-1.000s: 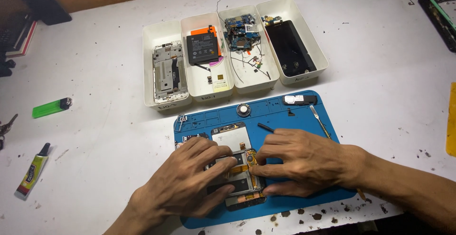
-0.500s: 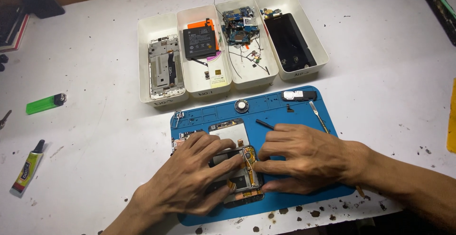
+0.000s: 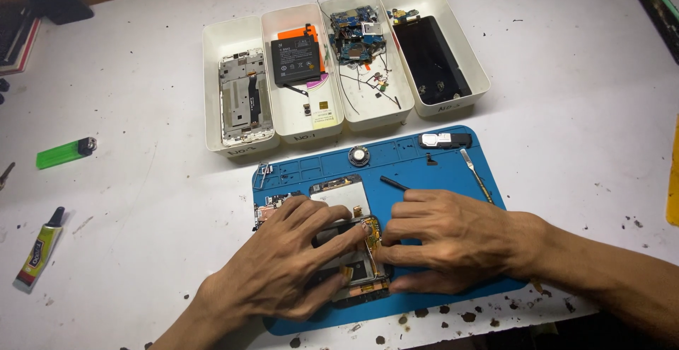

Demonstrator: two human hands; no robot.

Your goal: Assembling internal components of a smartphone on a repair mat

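Note:
An opened phone body (image 3: 353,268) lies on the blue work mat (image 3: 417,162), its inner parts and orange flex strips showing. My left hand (image 3: 286,265) lies flat over its left side and presses it down. From the right, my right hand (image 3: 449,240) reaches in with fingertips at the phone's right edge, near a small gold part. A silver plate (image 3: 341,196) lies just beyond the phone. Most of the phone is hidden under my hands.
Four white trays stand behind the mat, holding a phone frame (image 3: 240,99), a battery (image 3: 297,60), circuit boards (image 3: 357,35) and a black screen (image 3: 431,60). A metal pry tool (image 3: 475,173) and small parts lie on the mat. A green lighter (image 3: 64,153) and glue tube (image 3: 39,251) lie left.
Both hands stay on the phone with only slight finger shifts. The view has drifted a little, so the mat and trays sit slightly differently in frame.

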